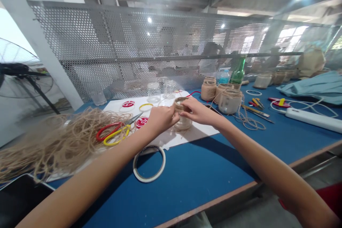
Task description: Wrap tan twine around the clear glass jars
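Observation:
A clear glass jar (184, 124) with brown twine (178, 105) round its neck stands on a white sheet (199, 131), between my hands. My left hand (163, 117) is closed at the left side of the neck, thumb pressed near the twine. From the right, my right hand (196, 110) curls its fingers over the rim and neck. Any loose twine end inside the fingers is too small to make out. Scissors (114, 133) with red and yellow handles lie left of my left hand, beside a red tape spool (141, 122). A white tape roll (149, 179) lies in front.
A heap of loose twine (66, 139) covers the left side. Clear jars (154, 92) stand behind. Twine-wrapped jars (208, 89), a half-wrapped jar (230, 102) and a green bottle (238, 71) are at right, near a white power strip (315, 119). A perforated metal screen (128, 42) backs the blue table (192, 181).

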The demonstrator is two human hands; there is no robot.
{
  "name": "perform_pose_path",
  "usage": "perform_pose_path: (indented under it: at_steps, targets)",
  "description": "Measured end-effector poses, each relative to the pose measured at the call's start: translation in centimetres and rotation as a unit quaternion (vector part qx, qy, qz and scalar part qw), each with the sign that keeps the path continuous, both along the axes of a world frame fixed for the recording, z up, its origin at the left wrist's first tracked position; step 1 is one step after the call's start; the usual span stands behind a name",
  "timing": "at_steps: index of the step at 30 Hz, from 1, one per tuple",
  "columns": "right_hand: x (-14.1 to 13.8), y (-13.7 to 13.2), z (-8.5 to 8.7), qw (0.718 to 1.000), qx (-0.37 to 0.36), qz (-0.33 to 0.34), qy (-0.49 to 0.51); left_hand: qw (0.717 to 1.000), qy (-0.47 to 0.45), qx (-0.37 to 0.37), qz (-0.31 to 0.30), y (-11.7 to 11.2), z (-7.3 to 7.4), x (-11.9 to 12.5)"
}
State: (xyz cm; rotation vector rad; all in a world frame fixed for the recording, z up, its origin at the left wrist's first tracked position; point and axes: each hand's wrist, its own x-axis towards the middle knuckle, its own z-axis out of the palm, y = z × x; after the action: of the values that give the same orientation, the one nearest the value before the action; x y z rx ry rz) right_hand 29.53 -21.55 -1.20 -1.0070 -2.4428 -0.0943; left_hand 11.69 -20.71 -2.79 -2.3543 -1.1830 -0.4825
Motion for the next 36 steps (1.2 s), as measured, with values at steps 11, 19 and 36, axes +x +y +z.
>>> perform_pose_path:
  at_steps: [11,19,36]
  targets:
    - [-0.05,-0.09,-0.08,1.000,0.004,0.005,0.009,1.000,-0.003,-0.008,0.008,-0.12,0.27,0.31]
    - [-0.12,0.03,-0.17,1.000,0.013,0.013,0.009,0.999,-0.016,-0.027,0.037,-0.54,0.49,0.80]
    - [-0.13,0.06,-0.09,1.000,0.009,-0.006,0.007,0.999,-0.011,-0.041,0.007,-0.23,0.65,0.19]
